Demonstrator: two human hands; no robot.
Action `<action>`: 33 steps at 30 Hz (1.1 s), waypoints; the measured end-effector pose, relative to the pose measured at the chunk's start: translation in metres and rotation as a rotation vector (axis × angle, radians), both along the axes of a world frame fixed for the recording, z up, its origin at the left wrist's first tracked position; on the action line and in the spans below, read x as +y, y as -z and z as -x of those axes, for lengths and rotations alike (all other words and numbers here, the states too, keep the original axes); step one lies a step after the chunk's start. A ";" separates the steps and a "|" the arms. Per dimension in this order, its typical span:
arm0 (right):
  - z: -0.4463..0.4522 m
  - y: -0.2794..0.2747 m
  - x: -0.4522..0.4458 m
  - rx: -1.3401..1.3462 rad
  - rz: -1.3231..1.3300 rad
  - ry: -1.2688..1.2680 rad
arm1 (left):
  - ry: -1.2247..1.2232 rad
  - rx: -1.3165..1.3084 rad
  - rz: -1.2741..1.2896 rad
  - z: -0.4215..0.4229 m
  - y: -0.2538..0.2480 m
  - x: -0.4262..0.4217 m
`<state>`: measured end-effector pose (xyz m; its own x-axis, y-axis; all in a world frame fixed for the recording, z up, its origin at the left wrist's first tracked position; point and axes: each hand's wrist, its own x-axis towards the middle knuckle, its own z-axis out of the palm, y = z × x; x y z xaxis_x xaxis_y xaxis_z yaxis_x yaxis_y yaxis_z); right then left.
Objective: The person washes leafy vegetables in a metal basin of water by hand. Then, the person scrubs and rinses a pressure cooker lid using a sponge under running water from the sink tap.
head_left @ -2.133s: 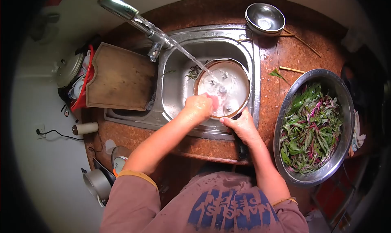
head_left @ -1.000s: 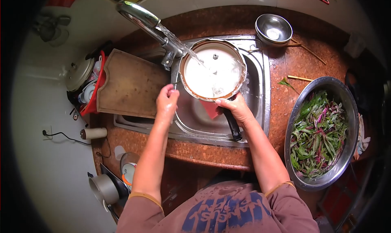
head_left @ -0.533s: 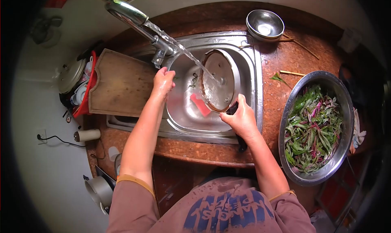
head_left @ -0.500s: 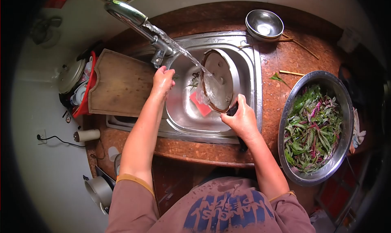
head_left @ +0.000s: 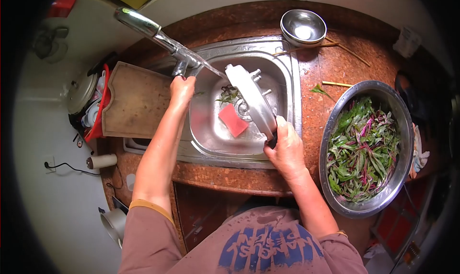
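Right hand (head_left: pixel 287 142) was closed on a metal lid (head_left: pixel 251 101)'s handle, lid tipped over the sink (head_left: pixel 203 130), left hand (head_left: pixel 182 89) was curled against the tap (head_left: pixel 139 22), its hold unclear, pink cloth (head_left: pixel 233 120) and green scraps (head_left: pixel 228 94) lay below, cutting board (head_left: pixel 136 101) blocked the sink's left part.

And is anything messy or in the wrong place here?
Yes: a loose leaf and thin sticks lie scattered on the counter, outside the basin of greens, and leafy scraps lie in the sink. The lid is tilted, but the right hand holds it.
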<state>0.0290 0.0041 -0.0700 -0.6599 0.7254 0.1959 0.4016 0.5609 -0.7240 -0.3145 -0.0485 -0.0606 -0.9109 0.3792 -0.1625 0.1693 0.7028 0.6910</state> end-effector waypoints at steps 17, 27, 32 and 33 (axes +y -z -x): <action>-0.006 -0.008 -0.011 -0.113 -0.041 -0.191 | 0.236 -0.980 -0.474 -0.151 -0.073 -0.039; -0.015 -0.006 0.007 -0.047 0.923 -0.090 | 0.342 -0.996 -0.631 -0.154 -0.079 -0.057; -0.015 -0.027 -0.001 -0.089 1.202 -0.050 | 0.353 -1.021 -0.635 -0.139 -0.064 -0.067; -0.014 -0.010 -0.010 -0.039 1.025 -0.034 | 0.339 -1.012 -0.628 -0.137 -0.060 -0.067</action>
